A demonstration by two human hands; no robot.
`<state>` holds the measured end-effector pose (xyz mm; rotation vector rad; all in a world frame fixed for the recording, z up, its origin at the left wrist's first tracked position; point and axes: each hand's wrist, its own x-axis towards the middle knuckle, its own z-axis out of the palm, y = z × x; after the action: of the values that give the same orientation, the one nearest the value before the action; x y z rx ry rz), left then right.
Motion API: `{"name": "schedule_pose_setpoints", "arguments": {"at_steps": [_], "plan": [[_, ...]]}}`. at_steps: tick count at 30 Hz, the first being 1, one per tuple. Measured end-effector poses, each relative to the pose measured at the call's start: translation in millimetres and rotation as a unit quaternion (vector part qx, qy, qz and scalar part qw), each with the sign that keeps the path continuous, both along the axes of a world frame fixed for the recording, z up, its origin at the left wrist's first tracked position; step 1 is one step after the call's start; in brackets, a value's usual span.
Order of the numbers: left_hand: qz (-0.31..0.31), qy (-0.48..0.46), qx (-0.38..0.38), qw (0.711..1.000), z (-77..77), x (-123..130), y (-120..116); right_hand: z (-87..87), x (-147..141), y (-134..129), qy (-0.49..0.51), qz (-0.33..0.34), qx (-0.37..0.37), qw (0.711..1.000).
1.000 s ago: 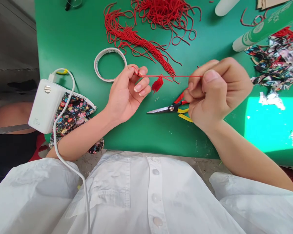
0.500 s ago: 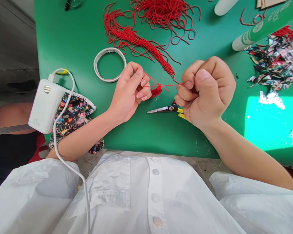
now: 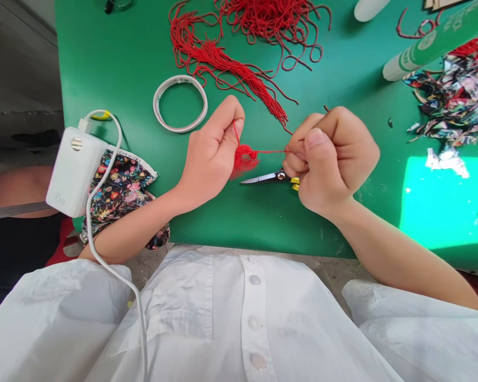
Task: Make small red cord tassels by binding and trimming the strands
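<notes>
My left hand is closed, with a thin red thread pinched between thumb and forefinger. My right hand is curled into a fist around the other end of the red thread, which runs taut between the two hands. Beside the left fingers hangs a small red thread bundle, slightly blurred; part of it is hidden behind the hand. Below the thread lies a pair of scissors with black and yellow handles, partly covered by my right hand.
On the green table lie red cords, a white tape ring, floral fabric and fabric scraps. A green tube is at right. A white power bank trails a cable across my left forearm.
My left fingers have curled in tighter, and the red bundle has moved down and left against them. My right hand has shifted slightly left and down, still gripping the thread.
</notes>
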<state>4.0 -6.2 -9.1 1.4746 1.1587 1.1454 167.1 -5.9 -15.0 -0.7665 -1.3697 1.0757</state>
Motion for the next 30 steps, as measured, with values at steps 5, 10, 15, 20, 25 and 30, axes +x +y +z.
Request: {"name": "schedule_pose_setpoints", "arguments": {"at_steps": [5,10,15,20,25,30], "plan": [[-0.002,0.125,0.066,0.99,1.3,-4,2,-5.3,8,2,-0.07,0.003,0.057,0.996],[-0.023,0.088,0.028,0.995,-12.0,-5,8,-3.0,11,3,-0.131,0.001,0.095,0.987],[-0.015,0.07,-0.005,0.997,-11.1,-4,8,5.9,9,0,-0.178,0.002,0.065,0.982],[-0.025,0.048,-0.023,0.998,-2.8,0,4,5.0,9,-1,-0.307,0.009,0.085,0.948],[-0.032,0.012,-0.044,0.998,0.9,3,1,4.0,9,2,-0.353,-0.049,0.215,0.909],[-0.039,0.105,0.05,0.992,3.0,-2,0,7.2,11,3,-0.375,-0.048,0.25,0.891]]}}
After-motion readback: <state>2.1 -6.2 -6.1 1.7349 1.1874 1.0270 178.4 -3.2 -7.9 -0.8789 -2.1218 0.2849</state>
